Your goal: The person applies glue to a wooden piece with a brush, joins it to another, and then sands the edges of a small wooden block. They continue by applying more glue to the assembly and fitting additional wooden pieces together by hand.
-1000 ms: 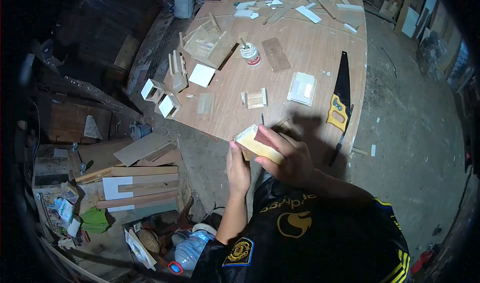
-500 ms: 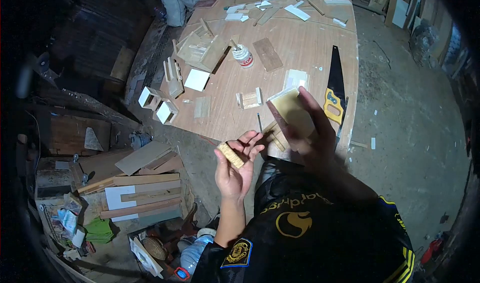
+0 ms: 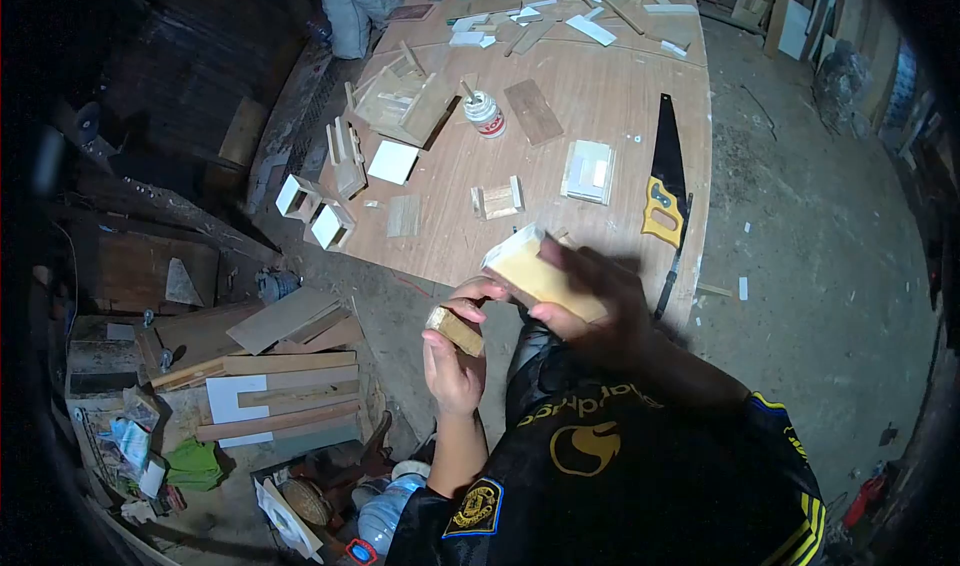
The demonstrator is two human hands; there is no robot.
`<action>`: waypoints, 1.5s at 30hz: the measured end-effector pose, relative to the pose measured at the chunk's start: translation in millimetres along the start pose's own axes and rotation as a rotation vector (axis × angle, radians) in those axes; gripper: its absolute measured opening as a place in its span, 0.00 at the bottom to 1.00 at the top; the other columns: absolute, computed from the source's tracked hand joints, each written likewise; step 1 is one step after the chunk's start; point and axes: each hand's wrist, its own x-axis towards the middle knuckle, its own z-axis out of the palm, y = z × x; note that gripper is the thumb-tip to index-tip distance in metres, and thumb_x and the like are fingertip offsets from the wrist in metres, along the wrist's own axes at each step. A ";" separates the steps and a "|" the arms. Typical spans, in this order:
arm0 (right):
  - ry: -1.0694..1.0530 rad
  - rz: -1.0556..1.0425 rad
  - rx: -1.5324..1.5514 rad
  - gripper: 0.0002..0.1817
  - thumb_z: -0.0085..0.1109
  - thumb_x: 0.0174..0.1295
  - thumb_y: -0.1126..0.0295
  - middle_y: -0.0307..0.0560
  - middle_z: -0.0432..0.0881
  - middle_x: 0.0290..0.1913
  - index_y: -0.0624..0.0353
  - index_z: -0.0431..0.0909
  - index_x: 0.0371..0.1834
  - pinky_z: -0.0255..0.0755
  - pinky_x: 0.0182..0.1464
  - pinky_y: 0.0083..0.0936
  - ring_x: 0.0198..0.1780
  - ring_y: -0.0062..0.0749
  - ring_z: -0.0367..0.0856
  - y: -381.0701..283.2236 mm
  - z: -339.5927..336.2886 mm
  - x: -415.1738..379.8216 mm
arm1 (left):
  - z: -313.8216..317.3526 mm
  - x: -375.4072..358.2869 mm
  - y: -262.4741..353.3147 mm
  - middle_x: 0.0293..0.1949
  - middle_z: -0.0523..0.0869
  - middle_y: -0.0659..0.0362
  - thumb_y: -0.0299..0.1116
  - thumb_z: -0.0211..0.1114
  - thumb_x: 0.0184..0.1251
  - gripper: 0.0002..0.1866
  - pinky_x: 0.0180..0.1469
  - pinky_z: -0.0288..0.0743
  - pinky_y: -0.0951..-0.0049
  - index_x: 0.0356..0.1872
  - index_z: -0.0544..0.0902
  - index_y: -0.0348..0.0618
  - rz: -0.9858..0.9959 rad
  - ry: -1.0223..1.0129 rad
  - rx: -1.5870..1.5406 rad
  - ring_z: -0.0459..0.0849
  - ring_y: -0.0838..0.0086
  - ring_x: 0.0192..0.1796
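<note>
Between the thumb and fingers of my left hand (image 3: 457, 366) is a small wooden block (image 3: 456, 332), held in front of the table's near edge. My right hand (image 3: 600, 301) grips a larger pale yellow wooden block (image 3: 540, 269) just to the right of it; the fingers are partly blurred. The two blocks are close but look apart. Beyond them on the table (image 3: 450, 241) lie a small wooden frame piece (image 3: 497, 200) and a stack of white-topped pieces (image 3: 588, 173).
A handsaw (image 3: 667, 171) lies along the table's right edge. An open glue jar (image 3: 484, 114) with a stick, a brown board (image 3: 534, 112) and an open wooden box (image 3: 405, 96) stand farther back. Offcuts (image 3: 590, 30) cover the far end. Boards (image 3: 285, 396) lie at lower left.
My right hand has moved down and left with the larger block, nearer the small one. My left hand has tilted the small block, and its fingers have closed in around it.
</note>
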 end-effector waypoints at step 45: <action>0.075 -0.218 -0.015 0.37 0.70 0.50 0.71 0.55 0.78 0.57 0.59 0.67 0.67 0.80 0.37 0.32 0.40 0.40 0.82 -9.3 29.3 13.0 | -0.9 -6.6 5.8 0.58 0.81 0.50 0.53 0.35 0.79 0.23 0.67 0.57 0.48 0.37 0.74 0.50 -0.226 0.157 -0.709 0.74 0.58 0.64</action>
